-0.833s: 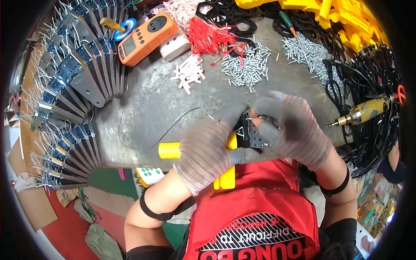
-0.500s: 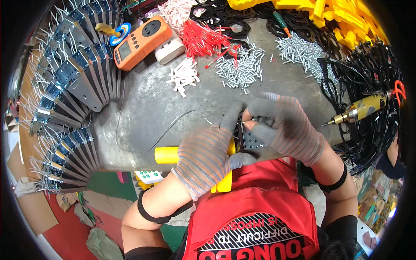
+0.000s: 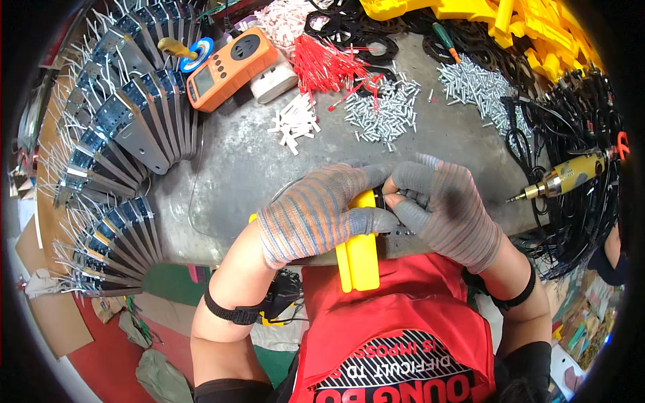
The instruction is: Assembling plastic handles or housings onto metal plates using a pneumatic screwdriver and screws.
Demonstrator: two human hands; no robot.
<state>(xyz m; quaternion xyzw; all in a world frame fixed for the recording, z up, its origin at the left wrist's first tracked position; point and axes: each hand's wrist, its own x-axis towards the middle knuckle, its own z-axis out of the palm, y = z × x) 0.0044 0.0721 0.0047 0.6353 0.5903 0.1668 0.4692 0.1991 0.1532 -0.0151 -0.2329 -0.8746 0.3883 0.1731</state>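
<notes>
My left hand [image 3: 312, 215], in a grey striped glove, is wrapped over a yellow plastic housing [image 3: 360, 263] at the table's near edge. One yellow leg points toward my apron; a bit of yellow also shows left of the wrist. Its thumb lies across the housing. Right beside it, my right hand [image 3: 449, 209], gloved with bare fingertips, pinches at a small dark part [image 3: 380, 199] at the housing's end. What those fingertips hold is hidden. Below them, a dark plate with holes [image 3: 402, 232] shows only in part.
Screw piles [image 3: 383, 111], white sleeves [image 3: 294, 124] and red-tipped leads [image 3: 326, 64] lie beyond my hands. An orange meter [image 3: 228, 70] stands far left, near rows of wired metal plates [image 3: 138, 138]. A yellow power screwdriver [image 3: 568, 174] and black cables [image 3: 578, 221] are at right.
My left hand has turned flatter and shifted up over the housing, whose leg now shows more fully. The perforated plate is more covered. My right fingers stay pinched near the same spot.
</notes>
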